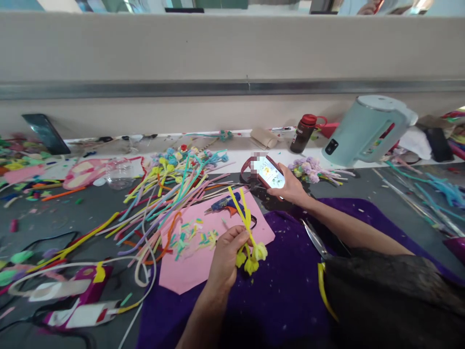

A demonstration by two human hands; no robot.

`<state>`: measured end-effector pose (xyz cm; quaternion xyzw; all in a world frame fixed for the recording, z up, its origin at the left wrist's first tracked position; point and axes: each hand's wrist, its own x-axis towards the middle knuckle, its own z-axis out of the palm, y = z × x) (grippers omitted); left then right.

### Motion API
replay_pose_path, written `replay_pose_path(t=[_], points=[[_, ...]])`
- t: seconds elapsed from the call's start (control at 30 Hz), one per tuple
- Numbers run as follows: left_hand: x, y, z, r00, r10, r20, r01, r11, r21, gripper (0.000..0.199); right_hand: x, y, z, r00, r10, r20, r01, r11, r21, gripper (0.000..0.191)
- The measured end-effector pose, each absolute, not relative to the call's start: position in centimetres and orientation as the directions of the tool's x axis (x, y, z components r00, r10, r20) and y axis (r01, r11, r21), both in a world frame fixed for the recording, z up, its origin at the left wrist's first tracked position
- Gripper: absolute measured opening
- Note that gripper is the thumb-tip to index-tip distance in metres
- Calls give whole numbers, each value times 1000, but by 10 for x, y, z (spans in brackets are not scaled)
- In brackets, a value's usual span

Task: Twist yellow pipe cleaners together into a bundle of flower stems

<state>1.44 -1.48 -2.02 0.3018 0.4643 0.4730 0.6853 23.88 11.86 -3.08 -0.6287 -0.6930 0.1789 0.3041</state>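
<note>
My left hand (230, 252) pinches the stems of several yellow pipe-cleaner flowers (252, 264), whose heads hang downward over the purple cloth (286, 300). Farther forward and to the right, my right hand (289, 186) holds a phone (272, 175) with its screen lit. A pink sheet (189, 276) lies beneath and left of my left hand, with small green, yellow and white pieces (191, 235) scattered on it. Behind the yellow stems, a blue glue gun (225, 202) rests on the sheet.
Many colored pipe cleaners (170, 194) spread to the left, near power strips (83, 315) and cables. At the back stand a dark bottle (303, 134) and a pale green kettle (366, 131). Scissors (315, 238) lie by my right forearm; lilac flowers (308, 169) lie beyond it.
</note>
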Motion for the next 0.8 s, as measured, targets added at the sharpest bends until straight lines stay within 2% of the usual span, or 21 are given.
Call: replay_pose_path(t=[0.2,0.33,0.6,0.8], points=[[15,-14,-21,116,926,-359,-350,377,858,17,240,112,-25,-24,965,263,828,166,-535,101],[15,-14,-23,124,920,-371,-347,391,852,17,238,113,-34,-14,967,253,811,159,-563,102],[16,-13,-18,115,912,-394,-344,409,845,19,253,123,-42,79,985,155,770,39,-637,99],[14,-15,-20,140,904,-404,-327,428,843,17,281,116,-14,106,958,268,814,72,-576,102]])
